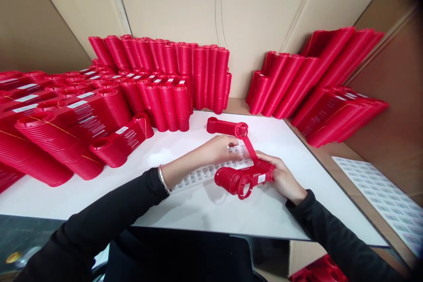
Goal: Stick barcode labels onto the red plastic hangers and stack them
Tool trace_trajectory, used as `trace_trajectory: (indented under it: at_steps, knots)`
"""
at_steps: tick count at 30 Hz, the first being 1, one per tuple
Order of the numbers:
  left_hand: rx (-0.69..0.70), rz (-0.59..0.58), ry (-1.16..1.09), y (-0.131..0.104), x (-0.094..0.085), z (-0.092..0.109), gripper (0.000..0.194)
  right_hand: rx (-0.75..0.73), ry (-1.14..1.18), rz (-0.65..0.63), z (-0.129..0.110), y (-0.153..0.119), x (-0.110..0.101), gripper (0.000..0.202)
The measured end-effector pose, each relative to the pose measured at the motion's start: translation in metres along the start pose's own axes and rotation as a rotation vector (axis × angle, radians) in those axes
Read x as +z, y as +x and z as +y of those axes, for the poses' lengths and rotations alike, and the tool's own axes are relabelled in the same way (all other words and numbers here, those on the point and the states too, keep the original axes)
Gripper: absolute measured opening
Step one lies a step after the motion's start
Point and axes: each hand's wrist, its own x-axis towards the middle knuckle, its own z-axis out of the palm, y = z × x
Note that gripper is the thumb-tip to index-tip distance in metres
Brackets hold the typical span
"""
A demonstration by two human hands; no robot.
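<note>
My right hand [280, 176] grips a short stack of red plastic ring-ended pieces [231, 180] from its right end. A white label [261, 178] sits on the side of that stack. One red strip [250, 147] with a ring at its far end sticks out away from the stack. My left hand [221, 150] is over a sheet of printed labels [198, 175] on the table, its fingers curled with a gap between thumb and forefinger. Whether a label clings to a fingertip is too small to see. Just beyond my hands lies another small red stack [221, 126].
Tall red stacks [168, 105], many with white labels and some banded, crowd the left of the white table [172, 213]. More stacks [284, 83] lean at the back right. Another label sheet [380, 198] lies on the cardboard at right. Cardboard walls [264, 9] enclose the back.
</note>
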Motion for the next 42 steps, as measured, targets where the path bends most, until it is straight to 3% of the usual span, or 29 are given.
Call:
trace_trajectory:
  at_steps: [6, 12, 19, 24, 28, 36, 42]
  knots:
    - [-0.062, 0.131, 0.213, -0.012, -0.022, -0.009, 0.025, -0.05, -0.081, 0.146, -0.009, -0.002, -0.006, 0.053]
    - [-0.074, 0.119, 0.152, -0.017, -0.026, -0.013, 0.019, -0.045, -0.135, 0.103, -0.012, -0.005, -0.008, 0.053]
    - [0.001, 0.111, 0.256, -0.023, -0.02, 0.0, 0.021, -0.094, -0.251, 0.081, -0.01, -0.004, -0.009, 0.052]
    - [0.007, 0.108, 0.328, -0.026, -0.024, -0.005, 0.022, -0.084, -0.202, 0.099, -0.012, -0.006, -0.009, 0.051]
    - [-0.072, 0.207, 0.29, -0.028, -0.031, -0.012, 0.025, -0.095, -0.194, 0.124, -0.014, -0.008, -0.011, 0.052]
    - [-0.086, 0.109, 0.218, -0.035, -0.039, -0.015, 0.024, -0.099, -0.168, 0.127, -0.013, -0.009, -0.014, 0.051]
    - [-0.165, 0.202, 0.269, -0.043, -0.049, -0.022, 0.025, -0.13, -0.158, 0.154, -0.015, -0.01, -0.019, 0.047]
